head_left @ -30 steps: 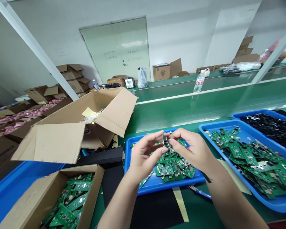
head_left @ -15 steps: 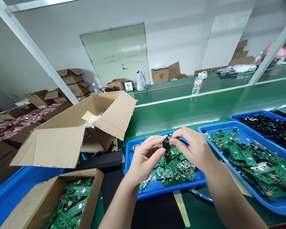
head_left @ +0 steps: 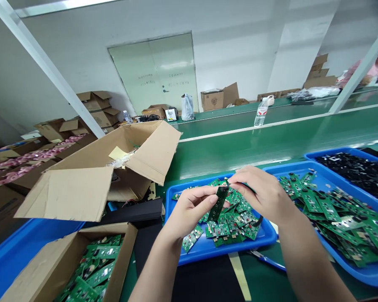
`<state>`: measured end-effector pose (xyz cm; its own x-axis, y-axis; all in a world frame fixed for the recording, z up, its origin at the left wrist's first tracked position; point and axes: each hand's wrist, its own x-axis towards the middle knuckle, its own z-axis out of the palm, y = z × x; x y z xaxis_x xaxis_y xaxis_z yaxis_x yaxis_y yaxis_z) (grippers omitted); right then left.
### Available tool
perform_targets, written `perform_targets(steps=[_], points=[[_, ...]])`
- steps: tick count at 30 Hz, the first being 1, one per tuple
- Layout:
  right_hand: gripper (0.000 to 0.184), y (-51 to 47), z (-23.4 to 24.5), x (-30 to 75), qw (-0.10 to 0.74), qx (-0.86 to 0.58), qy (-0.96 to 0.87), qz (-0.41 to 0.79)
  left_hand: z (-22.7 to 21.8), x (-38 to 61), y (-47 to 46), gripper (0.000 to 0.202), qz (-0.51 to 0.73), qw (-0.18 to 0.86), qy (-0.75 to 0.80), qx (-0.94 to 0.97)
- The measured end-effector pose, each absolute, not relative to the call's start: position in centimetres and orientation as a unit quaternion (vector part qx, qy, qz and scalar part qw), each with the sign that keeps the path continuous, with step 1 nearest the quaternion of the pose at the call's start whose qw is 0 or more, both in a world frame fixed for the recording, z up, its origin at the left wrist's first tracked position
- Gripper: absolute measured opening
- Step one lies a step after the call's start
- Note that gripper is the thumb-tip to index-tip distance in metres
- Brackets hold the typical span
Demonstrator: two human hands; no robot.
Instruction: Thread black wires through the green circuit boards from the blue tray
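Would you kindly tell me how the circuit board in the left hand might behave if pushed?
The circuit board is probably stiff, since it juts flat from the left hand. Pinched between thumb and fingers, it seems light. The dark component at its upper end might snag.

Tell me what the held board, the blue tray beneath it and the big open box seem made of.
Held board: probably coated laminate, being thin, flat and green; finish unclear.
Blue tray: likely moulded plastic, smooth, slightly shiny, with rounded corners.
Big box: matte cardboard, by its brown creased flaps.
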<state>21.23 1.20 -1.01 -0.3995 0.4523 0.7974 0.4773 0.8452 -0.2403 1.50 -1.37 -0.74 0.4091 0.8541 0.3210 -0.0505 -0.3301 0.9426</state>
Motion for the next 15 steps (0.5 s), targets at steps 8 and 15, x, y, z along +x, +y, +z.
perform_targets(steps=[8,15], points=[[0.017,1.09,-0.81,20.77,0.466,-0.237,-0.852,-0.013,-0.67,1.48,-1.44,0.025,0.428,0.567,0.296,0.639],[0.033,0.73,-1.06,21.18,0.454,-0.231,-0.860,-0.026,-1.09,1.21,-1.52,0.033,0.482,0.455,0.350,0.662]])
